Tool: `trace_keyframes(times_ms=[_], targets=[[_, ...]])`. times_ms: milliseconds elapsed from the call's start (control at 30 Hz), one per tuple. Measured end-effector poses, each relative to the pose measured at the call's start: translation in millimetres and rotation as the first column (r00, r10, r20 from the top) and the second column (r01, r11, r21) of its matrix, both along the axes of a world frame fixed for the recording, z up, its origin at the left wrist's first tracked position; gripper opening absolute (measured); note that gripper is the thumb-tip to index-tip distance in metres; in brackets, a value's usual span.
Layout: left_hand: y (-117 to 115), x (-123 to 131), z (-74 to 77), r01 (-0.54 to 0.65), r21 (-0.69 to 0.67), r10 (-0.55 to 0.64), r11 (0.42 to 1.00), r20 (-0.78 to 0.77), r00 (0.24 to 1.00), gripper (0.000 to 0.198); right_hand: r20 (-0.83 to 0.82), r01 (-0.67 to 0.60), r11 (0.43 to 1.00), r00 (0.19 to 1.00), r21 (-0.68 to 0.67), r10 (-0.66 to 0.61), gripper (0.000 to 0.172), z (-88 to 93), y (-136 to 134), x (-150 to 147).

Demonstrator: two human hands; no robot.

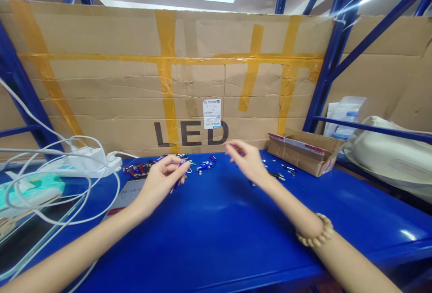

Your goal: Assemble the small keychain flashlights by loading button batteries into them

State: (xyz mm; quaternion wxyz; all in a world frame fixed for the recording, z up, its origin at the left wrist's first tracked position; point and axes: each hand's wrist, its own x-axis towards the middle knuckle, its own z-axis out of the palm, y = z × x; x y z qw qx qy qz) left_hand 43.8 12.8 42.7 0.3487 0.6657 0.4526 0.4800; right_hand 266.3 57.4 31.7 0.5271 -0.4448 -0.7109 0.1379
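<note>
My left hand (165,173) is closed, thumb against fingers, around a slim purple-blue metal piece (176,186); most of it is hidden by the fingers. Just beyond it lies a pile of colourful small metal pieces (140,168), red, blue and green, some like carabiners. A blue carabiner (212,160) rests among a few blue pieces (203,166) between the hands. Raised over the table, my right hand (248,160) has its fingers loosely bent and apart, with nothing visible in them. Small dark and silver parts (277,176) lie beside its wrist.
An open cardboard box (297,151) stands at the back right of the blue table (209,239). White cables (91,180) loop around a power strip (111,165) at left. A device showing a timer (126,194) lies under my left wrist. Taped cardboard (135,99) walls the back.
</note>
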Motion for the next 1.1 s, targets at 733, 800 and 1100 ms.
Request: trace_keyframes(times_ms=[733, 800, 1100], targets=[[-18, -17, -41.1, 0.142, -0.112, -0.180, 0.984, -0.539, 0.823, 0.032, -0.259, -0.613, 0.645, 0.785, -0.456, 0.563, 0.037, -39.4, -38, -62], [-10, -21, -37.9, 0.153, -0.127, -0.197, 0.980, -0.536, 0.821, 0.036, -0.244, -0.571, 0.701, 0.819, -0.426, 0.519, 0.038, -40.9, -33, -61], [18, -40, -18.0, 0.179, -0.153, -0.233, 0.972, -0.502, 0.833, 0.037, -0.246, -0.513, 0.692, 0.856, -0.508, 0.454, 0.034, -46.5, -19, -60]])
